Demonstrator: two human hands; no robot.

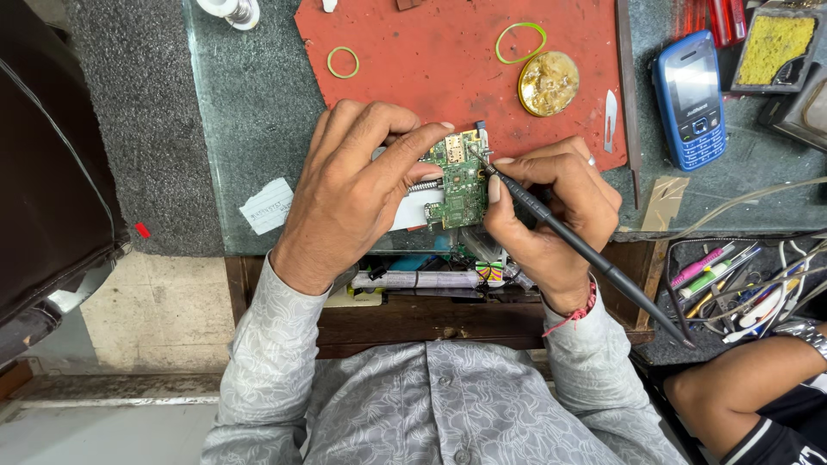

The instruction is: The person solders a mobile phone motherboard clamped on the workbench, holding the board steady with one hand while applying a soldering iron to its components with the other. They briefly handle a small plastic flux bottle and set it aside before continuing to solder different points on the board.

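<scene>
At the near edge of a glass-topped workbench (250, 103), seen from the head camera, a person's left hand (353, 189) grips a small green circuit board (461, 181), thumb and fingers closed on its left side. The right hand (551, 207) is clenched around a slim black tool (594, 258), held like a pen, its tip touching the board's upper right corner. The board sits between the two hands, over the lower edge of a red mat (448, 52). It is roughly rectangular, densely set with tiny parts and a gold-coloured square near its top. Two green rubber bands (520, 42), a round brass-coloured tin (549, 83) and a blue keypad phone (689, 99) lie beyond. Another person's forearm (741, 387) shows at lower right.
</scene>
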